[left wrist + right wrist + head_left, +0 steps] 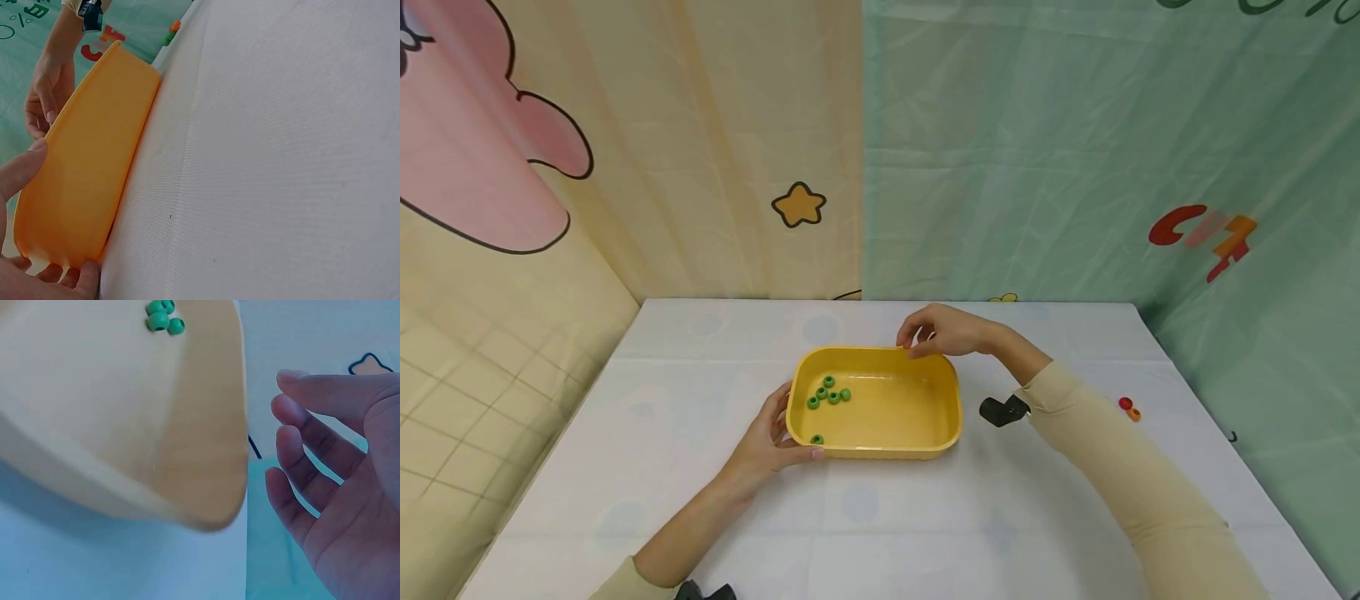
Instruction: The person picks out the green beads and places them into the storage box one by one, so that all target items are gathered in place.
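Observation:
A yellow plastic tray [887, 408] lies at the middle of the white table. Several green beads [833, 397] are grouped in its left half, and a single green bead [817, 439] sits by the near wall. My left hand [771, 442] grips the tray's left end, thumb on the rim and fingers around the side, as the left wrist view also shows. Over the far rim, toward the right corner, is my right hand [943, 331]. In the right wrist view the right hand [337, 462] has loosely bent fingers beside the tray wall, with nothing between them.
A red bead [1125, 402] and an orange bead [1134, 414] lie near the table's right edge. Black wrist cameras [1003, 410] are worn at the sleeves. Printed curtains [1000, 150] hang behind the table's far edge.

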Action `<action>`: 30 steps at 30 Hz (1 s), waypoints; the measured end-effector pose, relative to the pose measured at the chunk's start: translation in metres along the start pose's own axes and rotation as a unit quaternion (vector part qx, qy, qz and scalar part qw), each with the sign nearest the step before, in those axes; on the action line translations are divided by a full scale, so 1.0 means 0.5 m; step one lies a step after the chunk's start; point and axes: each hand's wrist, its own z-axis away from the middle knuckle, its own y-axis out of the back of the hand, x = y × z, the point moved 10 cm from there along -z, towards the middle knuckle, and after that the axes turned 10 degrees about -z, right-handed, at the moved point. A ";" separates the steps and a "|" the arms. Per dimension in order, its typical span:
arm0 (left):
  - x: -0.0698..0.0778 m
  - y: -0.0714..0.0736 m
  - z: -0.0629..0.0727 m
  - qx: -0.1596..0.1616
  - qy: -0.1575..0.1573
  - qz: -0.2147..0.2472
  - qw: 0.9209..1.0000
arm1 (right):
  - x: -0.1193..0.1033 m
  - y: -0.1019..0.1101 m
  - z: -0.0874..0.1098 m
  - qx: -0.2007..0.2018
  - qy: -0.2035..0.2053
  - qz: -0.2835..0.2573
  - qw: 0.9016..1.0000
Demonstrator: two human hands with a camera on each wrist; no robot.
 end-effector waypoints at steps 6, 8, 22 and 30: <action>-0.001 0.001 0.000 0.001 0.000 0.000 1.000 | 0.038 0.040 0.048 0.027 -0.028 -0.012 0.999; -0.002 0.001 0.000 0.002 0.000 0.000 1.000 | 0.051 0.054 0.066 0.040 -0.039 -0.019 0.998; -0.003 0.000 -0.002 0.004 0.003 -0.004 1.000 | 0.121 0.129 0.187 0.108 -0.063 -0.016 0.992; -0.004 0.000 -0.003 0.002 0.003 -0.001 1.000 | 0.166 0.163 0.250 0.142 -0.077 -0.012 0.987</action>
